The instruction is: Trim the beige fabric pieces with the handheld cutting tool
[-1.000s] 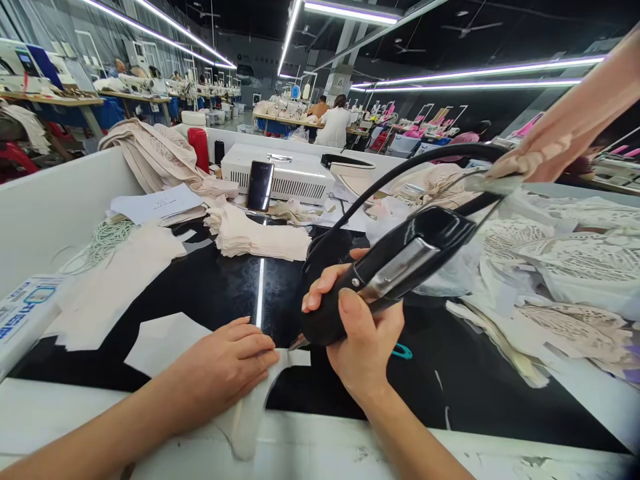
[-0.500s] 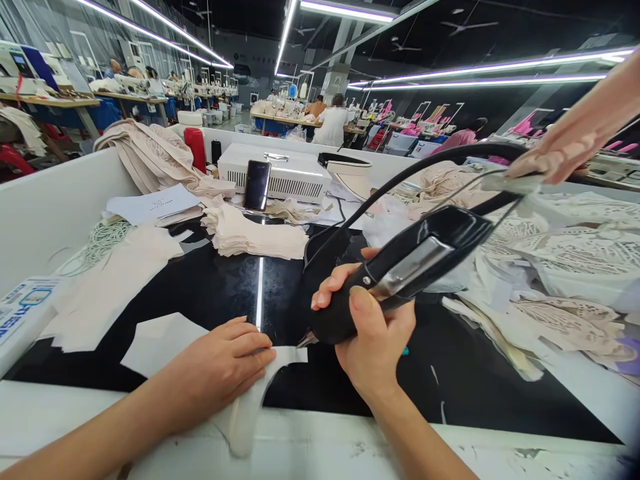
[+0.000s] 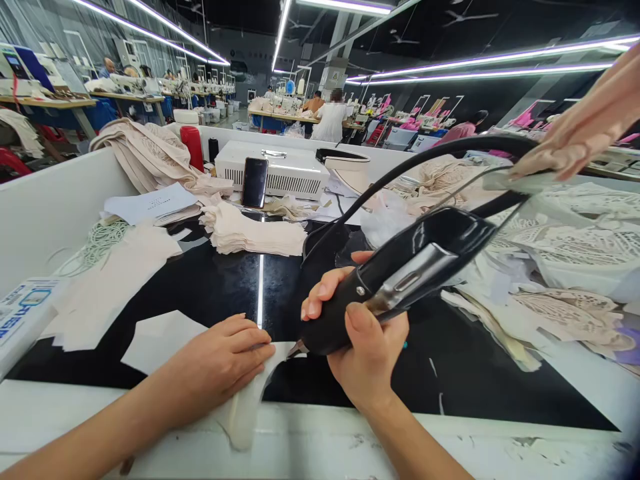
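Observation:
In my right hand (image 3: 367, 347) is a black handheld power tool (image 3: 400, 280) with a silver metal lever and a cable at its back. Its small pointed metal tip rests on or just over the end of a pale curved fabric strip (image 3: 275, 363), at the right of my left fingertips. My left hand (image 3: 227, 360) lies flat on this strip, fingers stretched out and pressing it to the black work surface (image 3: 200, 293). The strip's lower end hangs over the front edge. Partly under my left forearm is a white angular piece (image 3: 160, 340).
A stack of pale pink fabric pieces (image 3: 250, 230) lies behind my hands. A phone (image 3: 255, 181) leans on a white vented box (image 3: 300, 175). Lace fabrics (image 3: 575, 233) heap at the right. The tool's black cable (image 3: 380, 187) arches up to a hanging pink cloth (image 3: 580, 140).
My right hand has shifted slightly left with the tool, so its tip is nearer my left fingertips. My left hand stays nearly in place on the strip.

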Demonstrator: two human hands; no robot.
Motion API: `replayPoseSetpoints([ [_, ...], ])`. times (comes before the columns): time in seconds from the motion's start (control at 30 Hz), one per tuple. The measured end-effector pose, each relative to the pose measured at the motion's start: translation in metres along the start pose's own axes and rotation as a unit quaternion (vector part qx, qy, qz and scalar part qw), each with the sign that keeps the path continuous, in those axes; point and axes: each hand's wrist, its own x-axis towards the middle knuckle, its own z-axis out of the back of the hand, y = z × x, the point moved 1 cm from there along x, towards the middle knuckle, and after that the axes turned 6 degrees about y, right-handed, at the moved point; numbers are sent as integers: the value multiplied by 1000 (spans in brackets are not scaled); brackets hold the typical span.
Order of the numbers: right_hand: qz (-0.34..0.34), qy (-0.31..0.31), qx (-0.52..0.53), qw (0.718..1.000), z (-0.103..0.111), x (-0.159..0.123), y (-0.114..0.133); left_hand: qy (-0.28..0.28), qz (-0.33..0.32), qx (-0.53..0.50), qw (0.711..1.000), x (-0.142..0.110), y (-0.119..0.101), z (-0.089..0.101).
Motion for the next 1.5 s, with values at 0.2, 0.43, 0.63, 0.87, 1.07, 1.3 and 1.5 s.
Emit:
replayPoseSetpoints([
  [0.2, 2, -1, -11, 1000, 0, 3, 1, -7, -1, 1, 1000, 0, 0, -1],
  [0.43, 11, -27, -25, 999, 8, 4, 6, 3, 8, -3, 1000, 0, -1, 2],
  [0.63, 4, -16, -35, 999, 8, -1, 5, -1, 4, 14, 1000, -3, 0, -2],
  [0.87, 6, -25, -44, 999, 5, -9, 10, 43, 41, 89, 994, -10, -16, 0],
  [1.07, 13, -26, -54, 998, 1, -16, 14, 51, 71, 96, 991, -13, -26, 1],
  [1.3, 15, -34, -72, 997, -2, -19, 17, 43, 69, 76, 994, -10, -24, 2],
  [1.5, 12, -44, -64, 997, -6, -22, 21, 46, 54, 113, 991, -11, -22, 2],
])
